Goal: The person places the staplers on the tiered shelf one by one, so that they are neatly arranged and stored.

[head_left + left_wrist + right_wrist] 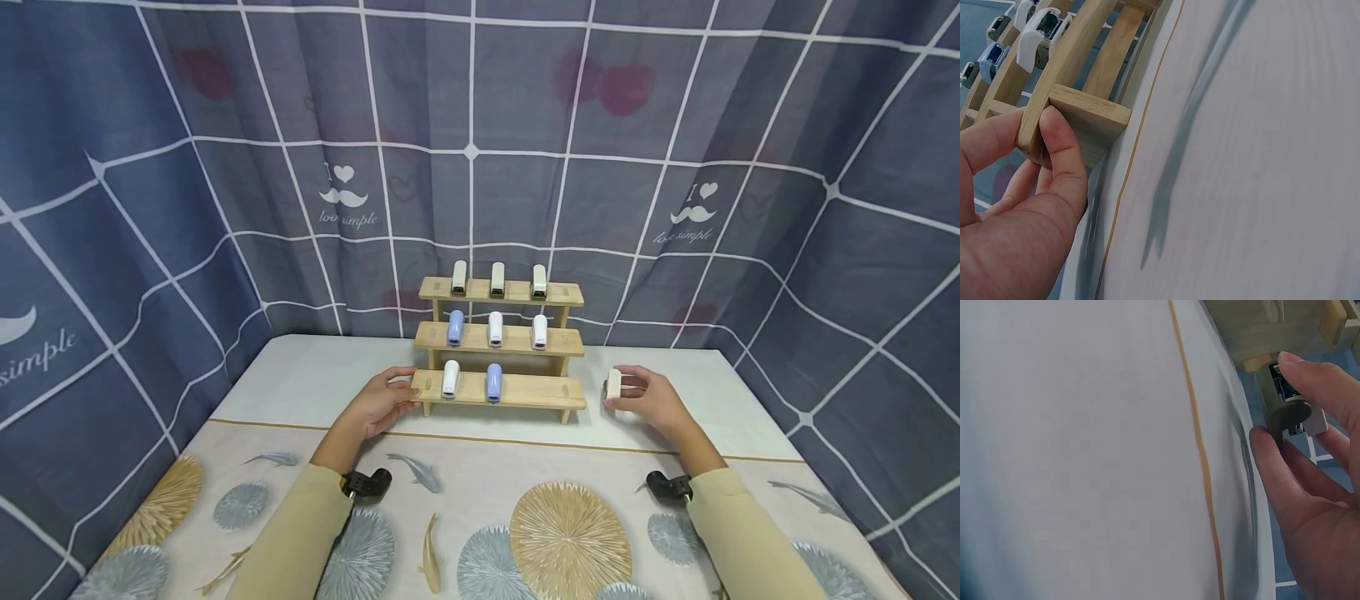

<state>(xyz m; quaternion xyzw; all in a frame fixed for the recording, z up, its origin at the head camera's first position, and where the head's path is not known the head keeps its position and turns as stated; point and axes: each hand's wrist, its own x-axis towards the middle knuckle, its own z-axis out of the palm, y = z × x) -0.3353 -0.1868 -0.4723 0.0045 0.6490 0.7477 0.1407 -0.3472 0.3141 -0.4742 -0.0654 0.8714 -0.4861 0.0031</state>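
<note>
A three-tier wooden stand [536,390] stands at the back of the table. My left hand [381,402] pinches the left end of its lowest shelf [1054,81] between thumb and fingers. To the right of the stand, my right hand [651,397] holds a small cream stapler [613,384] with a grey-green base [1288,415], gripped by thumb and fingertips. On the lowest shelf sit a white stapler [450,379] and a blue stapler [493,382], with bare wood to their right. One blue stapler [455,327] and two white ones are on the middle shelf. Three cream staplers [498,279] line the top shelf.
A patterned tablecloth [450,508] with fish and round motifs covers the front of the table, and a plain white surface [315,375] lies behind it. Dark checked curtains [420,192] close off the back and both sides.
</note>
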